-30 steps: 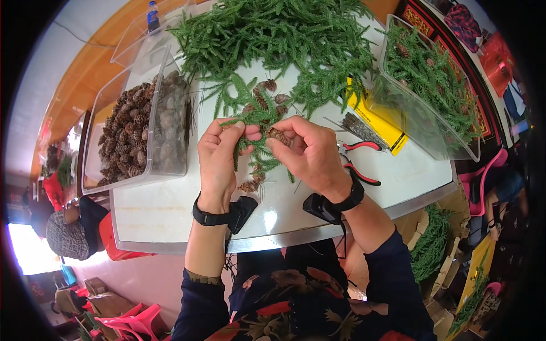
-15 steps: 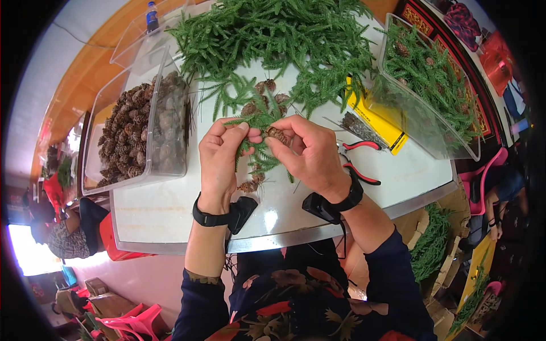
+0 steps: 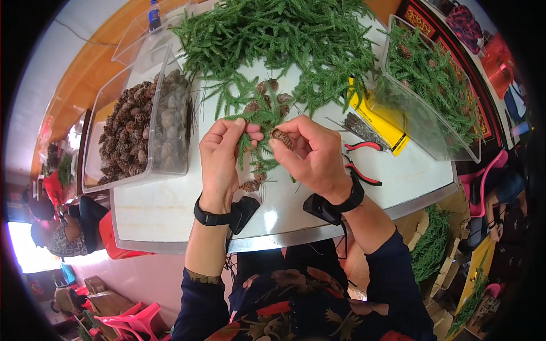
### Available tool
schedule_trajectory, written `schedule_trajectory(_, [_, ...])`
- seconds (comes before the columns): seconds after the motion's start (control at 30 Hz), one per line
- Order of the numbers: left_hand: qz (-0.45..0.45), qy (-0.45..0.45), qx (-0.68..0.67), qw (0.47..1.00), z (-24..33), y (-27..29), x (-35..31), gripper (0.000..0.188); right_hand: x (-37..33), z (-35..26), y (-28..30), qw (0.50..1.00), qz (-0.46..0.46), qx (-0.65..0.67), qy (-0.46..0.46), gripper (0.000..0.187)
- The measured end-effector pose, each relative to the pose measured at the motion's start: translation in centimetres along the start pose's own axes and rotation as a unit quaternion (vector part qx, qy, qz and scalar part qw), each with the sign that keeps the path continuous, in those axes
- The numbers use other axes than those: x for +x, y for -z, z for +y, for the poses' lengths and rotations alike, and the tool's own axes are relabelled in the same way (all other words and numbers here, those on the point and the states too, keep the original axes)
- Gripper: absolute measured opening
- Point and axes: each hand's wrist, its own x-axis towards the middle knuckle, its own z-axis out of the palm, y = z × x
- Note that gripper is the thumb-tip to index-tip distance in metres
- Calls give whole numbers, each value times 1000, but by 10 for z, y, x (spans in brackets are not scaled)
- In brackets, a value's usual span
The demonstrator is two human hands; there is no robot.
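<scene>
At 6 o'clock from the work runs the surface's [image 3: 159, 211] grey rim [image 3: 273, 243], with bare white room at 8. The left hand [image 3: 220, 150] pinches a green sprig [image 3: 263, 118]; the right hand [image 3: 310, 150], curled tight, grips a pine cone [image 3: 282, 138] close beside it, at centre. Pliers [image 3: 367, 146] lie toward 4, a clear cone bin [image 3: 151, 153] at 9, a greenery bin [image 3: 418, 139] toward 2, while piled greenery [image 3: 273, 37] crowds 12

Brown scaly pine cone [image 3: 282, 138], tilted, in right fingers [image 3: 297, 126], green needled sprig [image 3: 265, 117], in left fingers [image 3: 233, 133]
</scene>
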Motion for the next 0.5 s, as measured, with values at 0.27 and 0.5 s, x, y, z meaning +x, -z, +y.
schedule_trajectory(0.27, [14, -3, 38, 999, -3, 1, 0, 15, 0, -3, -3, 1000, -19, -13, 0, 15])
schedule_trajectory(0.5, [23, -7, 38, 999, -5, 0, 1, 15, -1, -2, -3, 1000, -29, -3, -11, 15])
